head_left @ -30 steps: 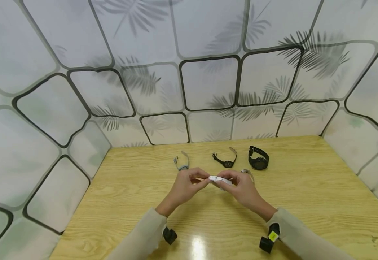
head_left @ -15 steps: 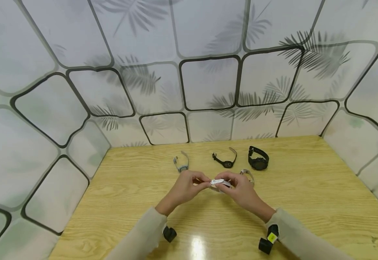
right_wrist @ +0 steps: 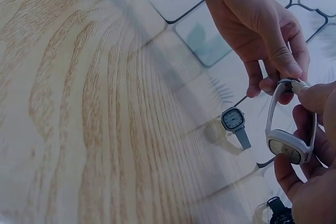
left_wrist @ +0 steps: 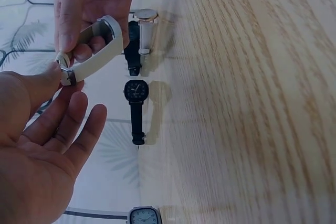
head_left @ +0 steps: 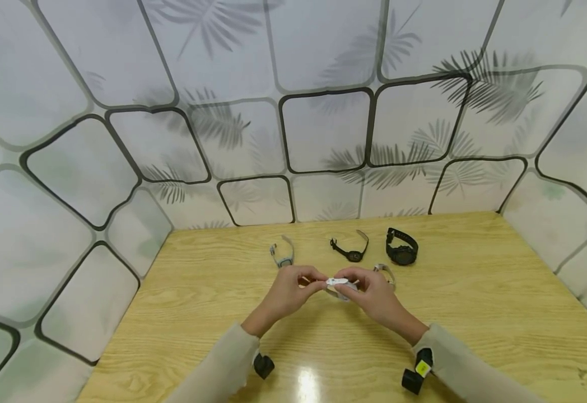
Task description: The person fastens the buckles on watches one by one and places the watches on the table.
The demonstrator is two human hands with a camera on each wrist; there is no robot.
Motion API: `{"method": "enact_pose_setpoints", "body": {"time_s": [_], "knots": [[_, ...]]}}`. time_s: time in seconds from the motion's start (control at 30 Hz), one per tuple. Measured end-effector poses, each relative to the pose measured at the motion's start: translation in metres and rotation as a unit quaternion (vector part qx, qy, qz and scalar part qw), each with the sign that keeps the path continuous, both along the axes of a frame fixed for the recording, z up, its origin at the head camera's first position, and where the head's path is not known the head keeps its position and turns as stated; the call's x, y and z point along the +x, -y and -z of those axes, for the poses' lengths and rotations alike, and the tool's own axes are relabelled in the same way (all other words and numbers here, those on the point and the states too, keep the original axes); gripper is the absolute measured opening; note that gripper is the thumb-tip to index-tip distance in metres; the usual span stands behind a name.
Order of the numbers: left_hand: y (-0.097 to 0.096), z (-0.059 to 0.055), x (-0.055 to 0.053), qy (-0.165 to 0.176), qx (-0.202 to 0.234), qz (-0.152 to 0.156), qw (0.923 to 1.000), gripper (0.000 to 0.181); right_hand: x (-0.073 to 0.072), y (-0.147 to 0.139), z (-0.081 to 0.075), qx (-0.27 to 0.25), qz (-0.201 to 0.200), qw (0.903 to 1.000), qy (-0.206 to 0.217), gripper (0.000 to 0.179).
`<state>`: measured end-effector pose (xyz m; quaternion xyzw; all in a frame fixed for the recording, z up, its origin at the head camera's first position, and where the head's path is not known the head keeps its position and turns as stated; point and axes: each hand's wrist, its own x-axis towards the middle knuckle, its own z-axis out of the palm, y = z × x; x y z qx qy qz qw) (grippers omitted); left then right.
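Observation:
A white wristwatch (head_left: 337, 281) is held up over the table between both hands, its strap bent into a loop. My left hand (head_left: 289, 291) pinches the strap near the metal buckle (left_wrist: 69, 77) with thumb and index finger, the other fingers loosely extended. With its fingers round the strap and a fingertip by the watch case (right_wrist: 286, 148), my right hand (head_left: 374, 290) grips the other side. The right wrist view shows the dial side of the case low in the loop. Fingers partly hide where the strap ends meet at the buckle.
On the wooden table (head_left: 198, 313), behind the hands, lie a grey-blue watch (head_left: 285, 261), a small black watch (head_left: 355, 256) and a large black watch (head_left: 403, 256). A light-strapped watch (head_left: 385, 268) sits just behind the right hand. A patterned wall (head_left: 324, 129) borders the table's back.
Both hands have dropped slightly and the white wristwatch has turned a little, so more of its strap loop shows below the fingers. The watches on the table have not moved.

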<state>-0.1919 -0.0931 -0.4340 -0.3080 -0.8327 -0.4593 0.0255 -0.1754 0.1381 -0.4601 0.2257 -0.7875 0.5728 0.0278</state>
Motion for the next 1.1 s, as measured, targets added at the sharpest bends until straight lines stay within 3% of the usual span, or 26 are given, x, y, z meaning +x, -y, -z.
{"method": "enact_pose_setpoints", "body": {"time_s": [0.47,0.77,1.1], "knots": [[0.0043,0.0024,0.0043,0.019,0.008,-0.017,0.9996,0.02,-0.0033,0.0012,0.0009,-0.008,-0.001,0.9998,0.017,0.014],[0.0031,0.0035,0.0065,0.105,0.047,-0.013,0.9933,0.022,-0.0083,0.0005,0.0073,0.005,-0.013,0.9987,-0.049,0.014],[0.002,0.0064,0.0067,0.122,0.05,-0.014,0.9911,0.019,-0.0066,0.0012,0.0049,0.016,-0.019,0.9974,-0.068,0.017]]}}
